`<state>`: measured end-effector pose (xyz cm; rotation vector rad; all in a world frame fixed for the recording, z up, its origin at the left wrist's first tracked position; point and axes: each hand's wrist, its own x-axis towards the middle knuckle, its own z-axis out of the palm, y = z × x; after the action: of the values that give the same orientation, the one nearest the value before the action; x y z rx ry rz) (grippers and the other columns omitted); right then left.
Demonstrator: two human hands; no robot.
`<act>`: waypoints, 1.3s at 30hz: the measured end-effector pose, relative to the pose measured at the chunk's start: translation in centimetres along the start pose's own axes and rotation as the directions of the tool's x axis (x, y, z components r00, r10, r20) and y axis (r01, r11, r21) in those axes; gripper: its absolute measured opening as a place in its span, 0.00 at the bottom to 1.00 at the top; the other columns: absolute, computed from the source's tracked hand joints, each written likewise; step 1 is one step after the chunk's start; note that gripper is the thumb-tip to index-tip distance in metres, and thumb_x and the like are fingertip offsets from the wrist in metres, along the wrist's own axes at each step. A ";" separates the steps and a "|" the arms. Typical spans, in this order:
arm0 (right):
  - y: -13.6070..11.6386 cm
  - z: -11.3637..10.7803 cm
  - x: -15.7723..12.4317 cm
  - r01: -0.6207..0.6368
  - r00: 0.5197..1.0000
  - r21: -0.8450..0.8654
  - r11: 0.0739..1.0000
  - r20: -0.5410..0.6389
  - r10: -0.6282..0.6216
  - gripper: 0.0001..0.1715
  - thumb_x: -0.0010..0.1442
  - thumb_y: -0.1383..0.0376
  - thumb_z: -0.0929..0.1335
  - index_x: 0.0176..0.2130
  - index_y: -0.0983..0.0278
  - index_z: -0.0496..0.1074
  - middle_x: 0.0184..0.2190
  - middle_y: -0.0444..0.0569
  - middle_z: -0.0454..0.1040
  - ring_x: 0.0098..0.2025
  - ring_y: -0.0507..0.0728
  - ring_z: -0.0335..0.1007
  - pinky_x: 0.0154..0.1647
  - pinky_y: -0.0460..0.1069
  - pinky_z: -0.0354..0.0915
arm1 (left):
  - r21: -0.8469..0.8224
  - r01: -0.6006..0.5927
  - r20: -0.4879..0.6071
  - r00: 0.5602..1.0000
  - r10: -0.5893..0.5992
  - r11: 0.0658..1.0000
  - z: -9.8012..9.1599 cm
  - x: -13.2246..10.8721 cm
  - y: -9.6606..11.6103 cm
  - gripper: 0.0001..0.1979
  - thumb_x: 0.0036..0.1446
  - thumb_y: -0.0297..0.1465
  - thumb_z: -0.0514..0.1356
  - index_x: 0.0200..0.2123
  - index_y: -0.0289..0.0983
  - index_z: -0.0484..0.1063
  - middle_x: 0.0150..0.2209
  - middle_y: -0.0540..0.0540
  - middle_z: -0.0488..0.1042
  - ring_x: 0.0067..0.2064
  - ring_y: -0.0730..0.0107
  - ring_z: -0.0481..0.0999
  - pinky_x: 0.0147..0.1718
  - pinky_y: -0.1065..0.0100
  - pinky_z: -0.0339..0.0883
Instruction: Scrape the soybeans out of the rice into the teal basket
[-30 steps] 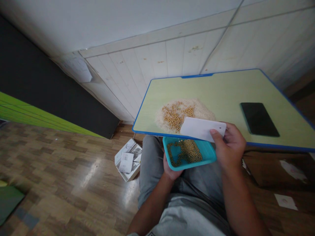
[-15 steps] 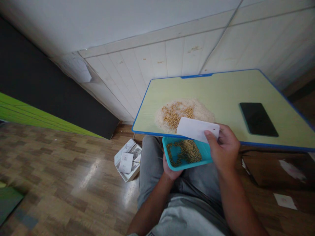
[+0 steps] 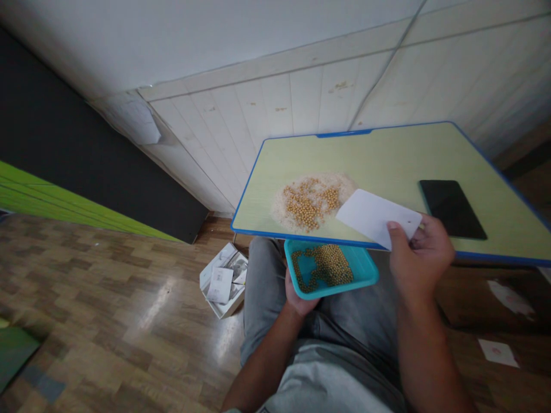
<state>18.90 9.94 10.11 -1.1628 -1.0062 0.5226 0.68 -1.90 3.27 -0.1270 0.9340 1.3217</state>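
My left hand [image 3: 300,295] holds the left end of a turquoise tray [image 3: 365,274] below the table's front edge, its fingers partly hidden under the tray. Inside the tray lie many round yellowish beans [image 3: 333,265]. My right hand [image 3: 419,249] pinches the right end of a white card [image 3: 374,215] between thumb and fingers. The card is tilted over the table's front part, just right of the pile. On the table, beans [image 3: 305,209] are mixed with pale rice-like grains [image 3: 282,206] spread around them.
A dark phone [image 3: 453,209] lies on the right of the blue-edged table [image 3: 387,155]. On the floor are an open white box [image 3: 224,281] at left, and a brown box [image 3: 469,295] and a white paper [image 3: 498,352] at right. A wall stands behind.
My right hand has moved right with the white card, away from the pile, uncovering more grains and the tray's right end. My left hand and the tray have stayed in place.
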 end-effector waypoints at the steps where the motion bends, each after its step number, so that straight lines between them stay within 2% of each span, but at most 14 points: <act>1: 0.1 -0.1 0.1 0.003 1.000 0.001 1.000 -0.011 -0.003 0.21 0.56 0.53 0.84 0.45 0.57 0.83 0.38 0.48 0.89 0.39 0.66 0.89 0.39 0.58 0.85 | -0.006 0.001 -0.001 1.000 -0.001 1.000 -0.1 0.0 0.0 0.31 0.74 0.51 0.54 0.68 0.47 0.85 0.72 0.43 0.85 0.83 0.39 0.70 0.87 0.34 0.54; 5: -0.1 0.1 0.0 0.033 0.999 0.021 0.999 -0.010 -0.033 0.19 0.58 0.53 0.84 0.45 0.56 0.83 0.38 0.49 0.88 0.39 0.66 0.88 0.39 0.60 0.85 | -0.076 0.024 0.015 1.000 -0.023 0.997 -0.1 0.2 0.0 0.35 0.77 0.51 0.49 0.72 0.45 0.82 0.73 0.42 0.84 0.85 0.39 0.67 0.88 0.34 0.48; 8: -0.6 0.7 -0.5 0.047 0.999 0.037 0.998 0.024 -0.047 0.17 0.59 0.54 0.83 0.45 0.56 0.83 0.38 0.48 0.88 0.38 0.65 0.87 0.38 0.59 0.85 | -0.101 0.028 0.062 0.998 -0.022 0.994 -0.1 0.3 -0.2 0.36 0.78 0.52 0.47 0.75 0.44 0.79 0.74 0.41 0.83 0.85 0.40 0.68 0.89 0.35 0.48; 12: -1.0 1.5 -1.1 0.045 0.993 0.054 0.998 0.103 -0.050 0.14 0.61 0.56 0.81 0.44 0.59 0.83 0.36 0.48 0.87 0.36 0.61 0.86 0.36 0.54 0.83 | -0.080 0.010 0.109 0.994 -0.001 0.997 0.0 0.4 -0.5 0.36 0.77 0.52 0.49 0.74 0.43 0.80 0.78 0.41 0.79 0.83 0.41 0.70 0.88 0.37 0.51; 16: -0.9 1.7 -1.3 0.021 0.985 0.064 0.998 0.167 -0.032 0.13 0.63 0.57 0.80 0.45 0.60 0.83 0.36 0.49 0.87 0.37 0.61 0.85 0.37 0.55 0.83 | -0.043 -0.012 0.132 0.991 0.017 0.999 0.0 0.5 -0.7 0.35 0.77 0.52 0.50 0.70 0.43 0.83 0.77 0.43 0.80 0.83 0.40 0.70 0.88 0.37 0.50; 21: -0.7 1.5 -1.4 0.027 0.986 0.079 0.997 0.164 -0.039 0.14 0.63 0.56 0.81 0.45 0.60 0.82 0.37 0.49 0.87 0.37 0.61 0.85 0.39 0.56 0.83 | -0.055 -0.022 0.164 0.986 0.031 0.998 0.1 0.6 -0.9 0.35 0.77 0.53 0.48 0.69 0.44 0.84 0.76 0.45 0.81 0.84 0.41 0.70 0.89 0.37 0.50; 25: -0.9 1.5 -1.3 0.015 0.980 0.089 0.996 0.197 -0.032 0.15 0.63 0.56 0.81 0.45 0.60 0.82 0.37 0.49 0.87 0.37 0.61 0.85 0.37 0.54 0.82 | -0.042 -0.027 0.135 0.990 0.033 0.999 0.1 0.6 -0.8 0.35 0.76 0.51 0.51 0.73 0.45 0.81 0.76 0.43 0.81 0.84 0.41 0.69 0.89 0.37 0.49; 28: -1.1 1.5 -1.3 0.017 0.981 0.110 0.994 0.189 -0.038 0.15 0.62 0.56 0.81 0.45 0.60 0.83 0.37 0.49 0.87 0.37 0.61 0.85 0.37 0.53 0.81 | -0.047 -0.011 0.131 0.991 0.017 0.999 0.0 0.6 -0.8 0.35 0.76 0.51 0.49 0.73 0.44 0.81 0.77 0.42 0.80 0.84 0.40 0.70 0.89 0.37 0.49; 34: -1.3 1.7 -1.4 0.005 0.976 0.103 0.995 0.216 -0.027 0.15 0.62 0.55 0.81 0.44 0.59 0.82 0.36 0.47 0.87 0.36 0.60 0.84 0.36 0.52 0.79 | -0.035 -0.017 0.177 0.984 0.023 0.999 -0.1 0.7 -0.9 0.34 0.74 0.54 0.53 0.73 0.47 0.81 0.76 0.45 0.82 0.85 0.39 0.68 0.88 0.33 0.49; 39: -1.2 1.6 -1.4 -0.001 0.971 0.114 0.994 0.236 -0.026 0.13 0.62 0.56 0.80 0.44 0.59 0.82 0.36 0.46 0.86 0.36 0.59 0.82 0.37 0.51 0.77 | -0.043 -0.030 0.202 0.979 0.038 0.999 0.0 0.7 -0.8 0.35 0.74 0.55 0.54 0.71 0.46 0.82 0.78 0.45 0.79 0.85 0.39 0.68 0.88 0.36 0.49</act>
<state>16.69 9.25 10.82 -1.0084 -1.1719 0.7121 1.36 -1.60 2.43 -0.0061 0.7403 1.3577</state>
